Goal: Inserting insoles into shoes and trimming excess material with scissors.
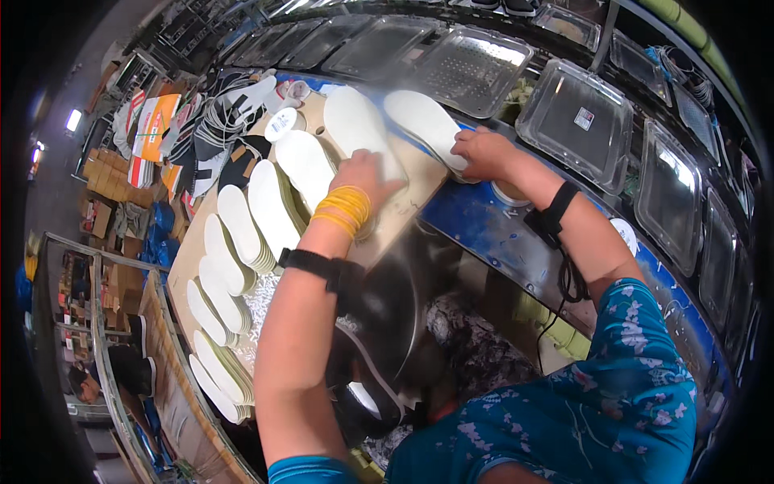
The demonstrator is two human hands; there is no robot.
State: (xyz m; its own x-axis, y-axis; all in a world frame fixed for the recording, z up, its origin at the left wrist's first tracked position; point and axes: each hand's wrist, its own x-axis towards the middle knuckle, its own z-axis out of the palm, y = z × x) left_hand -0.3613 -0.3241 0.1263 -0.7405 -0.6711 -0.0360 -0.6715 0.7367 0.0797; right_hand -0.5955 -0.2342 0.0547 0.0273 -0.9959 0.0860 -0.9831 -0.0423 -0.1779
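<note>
A white shoe insole (355, 117), slightly blurred, lies at the far edge of the board. My left hand (355, 184), with yellow bands around its wrist, rests over this insole's near end, thumb stretched to the right and fingers on its surface. To the right, my right hand (482, 155) pinches the near end of another white insole (421, 115), which reaches over the blue-edged surface; my fingertips are partly hidden. Left of my left hand, a row of stacked white insoles (272, 206) runs toward me along the tan board (415, 181).
Clear plastic trays (576, 121) line a rack beyond the blue work surface (480, 230). A white round label roll (282, 123) sits near the board's far left corner. Cables and shoe parts (218, 121) are heaped behind. A dark machine part (387, 298) stands below my left forearm.
</note>
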